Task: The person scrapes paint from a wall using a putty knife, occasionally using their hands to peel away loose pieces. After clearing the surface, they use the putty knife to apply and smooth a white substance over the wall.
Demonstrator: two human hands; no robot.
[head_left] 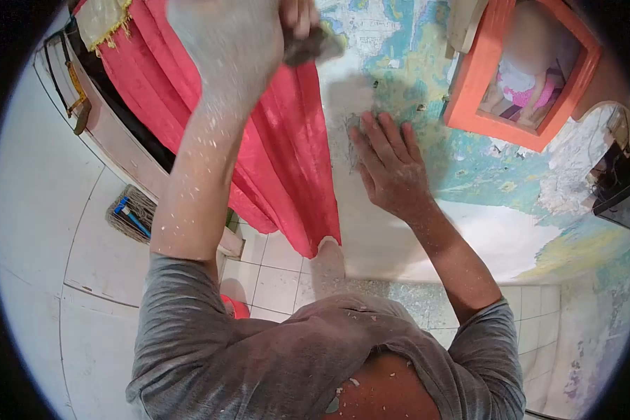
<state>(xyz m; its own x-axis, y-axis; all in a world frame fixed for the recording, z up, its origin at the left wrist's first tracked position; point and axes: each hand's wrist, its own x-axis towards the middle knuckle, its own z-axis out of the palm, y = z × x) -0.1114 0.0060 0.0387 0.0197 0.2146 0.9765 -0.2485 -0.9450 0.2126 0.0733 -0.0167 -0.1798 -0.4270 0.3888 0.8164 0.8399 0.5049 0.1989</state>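
My left hand (pixel 227 45), coated in pale dust, is raised at the top edge in front of the red curtain. Its fingers are curled around a small dark object (pixel 311 47), too blurred to name, close to the wall (pixel 371 28). My right hand (pixel 395 168) lies flat on that wall, fingers spread, holding nothing. Around it the surface is patchy, with peeling blue, green and yellow paint and a smoother whitish area below. White flakes cling to both forearms and to my grey shirt (pixel 280 357).
A red curtain (pixel 287 147) hangs beside the work area. An orange picture frame (pixel 462 108) is at upper right, near a dark object (pixel 614 199) at the edge. Below are a tiled floor (pixel 276 287), a mop head (pixel 134 213) with blue fitting, and a red item (pixel 236 308).
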